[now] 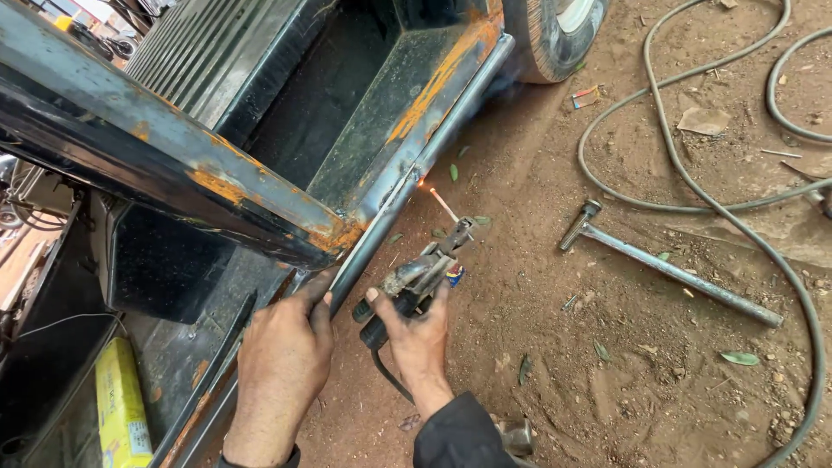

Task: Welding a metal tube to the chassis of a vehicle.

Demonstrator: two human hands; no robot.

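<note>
The electrode holder (414,282) is a worn grey metal clamp with a black grip and a cable running back past the wrist. Its thin welding rod (443,204) slants up and left, the glowing orange tip touching the steel rail (407,186) near the middle of the view. The right hand (418,342) is closed around the black grip. The left hand (282,368) lies just left of it, fingers curled over the nearer stretch of the same rail.

The rail is bare grey metal edging a rusty, black-painted vehicle frame (173,165), which fills the whole left side. To the right lies open dirt ground (607,381). A long steel hammer (667,270) rests there, well apart from the hands, and grey hoses (693,186) loop beyond it. A yellow box (120,407) sits under the frame at near left.
</note>
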